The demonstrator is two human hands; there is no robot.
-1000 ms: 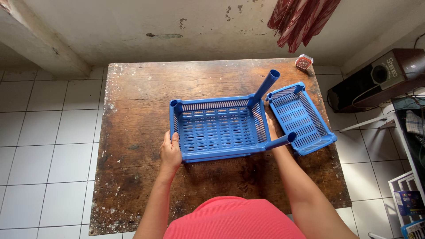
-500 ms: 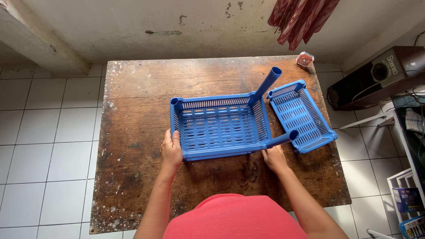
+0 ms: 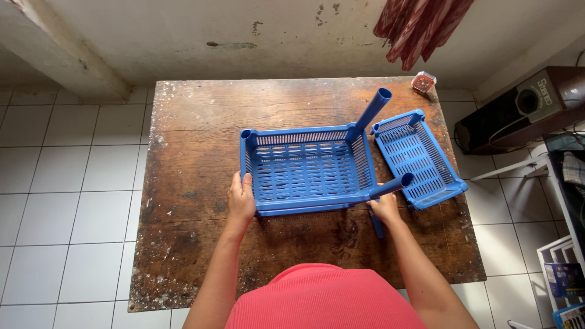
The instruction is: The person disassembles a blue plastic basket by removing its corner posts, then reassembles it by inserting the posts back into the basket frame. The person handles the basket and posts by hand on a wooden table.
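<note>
1. While both hands work at it, the wooden table (image 3: 183, 152) carries everything; its scarred top runs well beyond the fingers on every side.
2. Large blue basket (image 3: 304, 170) lies flat between the two hands, an upright blue tube (image 3: 373, 111) at its far right corner.
3. Smaller blue basket (image 3: 420, 158) sits just right of the right fingers, touching the large one or nearly so.
4. Left hand (image 3: 240, 200): fingers closed loosely over the basket's near-left wall.
5. Right hand (image 3: 385, 208): fingers wrapped round a second blue tube (image 3: 390, 184) at the near-right corner.
6. Risk, judged: pushing that tube off-axis could jam or pop it loose; the basket could skid, since only one hand steadies it.
</note>
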